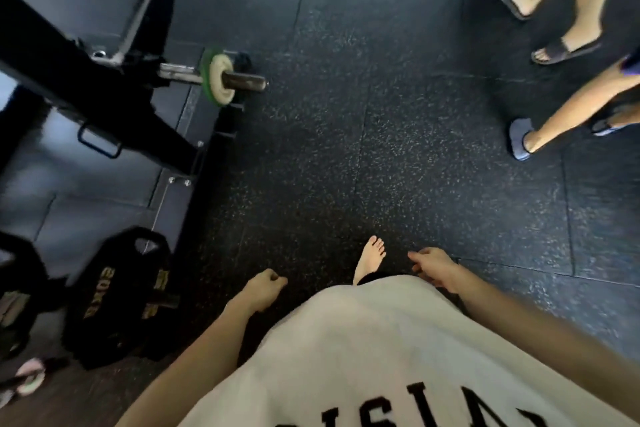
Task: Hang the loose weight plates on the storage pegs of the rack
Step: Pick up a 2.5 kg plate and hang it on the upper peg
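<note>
The black rack stands at the upper left. A steel peg sticks out of it to the right, carrying a small green plate and a small pale plate. Black 20 kg plates hang at the lower left, with another black plate beside them. A small pale plate shows at the bottom left edge. My left hand hangs by my side with loosely curled fingers and holds nothing. My right hand hangs loosely too, empty.
Speckled black rubber floor spreads across the middle. My bare foot is below centre. Two people's legs in sandals and slippers stand at the upper right. The rack's base rails run along the floor at left.
</note>
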`<control>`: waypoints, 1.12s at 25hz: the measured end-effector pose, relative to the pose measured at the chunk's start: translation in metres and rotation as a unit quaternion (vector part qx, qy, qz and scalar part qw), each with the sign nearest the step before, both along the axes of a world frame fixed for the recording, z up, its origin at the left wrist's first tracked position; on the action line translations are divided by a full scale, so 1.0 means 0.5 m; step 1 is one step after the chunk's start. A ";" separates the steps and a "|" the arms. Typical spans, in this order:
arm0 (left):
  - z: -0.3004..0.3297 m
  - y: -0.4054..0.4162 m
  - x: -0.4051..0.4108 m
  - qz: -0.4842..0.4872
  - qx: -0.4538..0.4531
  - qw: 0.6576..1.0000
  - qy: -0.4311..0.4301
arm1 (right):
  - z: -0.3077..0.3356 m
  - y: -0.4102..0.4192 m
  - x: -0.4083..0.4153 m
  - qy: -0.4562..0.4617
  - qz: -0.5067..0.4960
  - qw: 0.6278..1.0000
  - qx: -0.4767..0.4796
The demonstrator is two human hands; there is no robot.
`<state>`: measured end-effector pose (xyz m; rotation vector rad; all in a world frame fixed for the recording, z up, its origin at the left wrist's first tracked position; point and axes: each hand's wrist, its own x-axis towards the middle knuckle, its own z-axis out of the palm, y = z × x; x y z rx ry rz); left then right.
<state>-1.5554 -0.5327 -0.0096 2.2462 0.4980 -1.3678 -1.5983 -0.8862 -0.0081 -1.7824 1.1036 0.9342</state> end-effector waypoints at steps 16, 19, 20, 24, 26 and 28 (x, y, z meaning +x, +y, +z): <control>-0.047 -0.402 0.744 -0.029 -0.024 0.999 -0.033 | -0.016 -0.367 0.634 -0.019 0.011 0.999 0.029; -0.037 -0.441 0.932 -0.048 -0.035 0.997 -0.050 | 0.005 -0.406 0.789 -0.023 -0.003 1.000 0.012; -0.032 -0.456 1.007 -0.051 -0.040 0.996 -0.063 | 0.009 -0.422 0.855 -0.033 -0.013 0.999 0.006; -0.017 -0.509 1.280 -0.045 -0.029 0.995 -0.079 | 0.025 -0.469 1.107 -0.064 -0.048 0.997 -0.002; -0.024 -0.541 1.392 -0.047 -0.032 0.996 -0.073 | 0.006 -0.490 1.221 -0.063 -0.044 0.997 -0.002; -0.026 -0.572 1.479 -0.056 -0.027 0.996 -0.064 | -0.008 -0.512 1.317 -0.050 -0.034 0.998 -0.002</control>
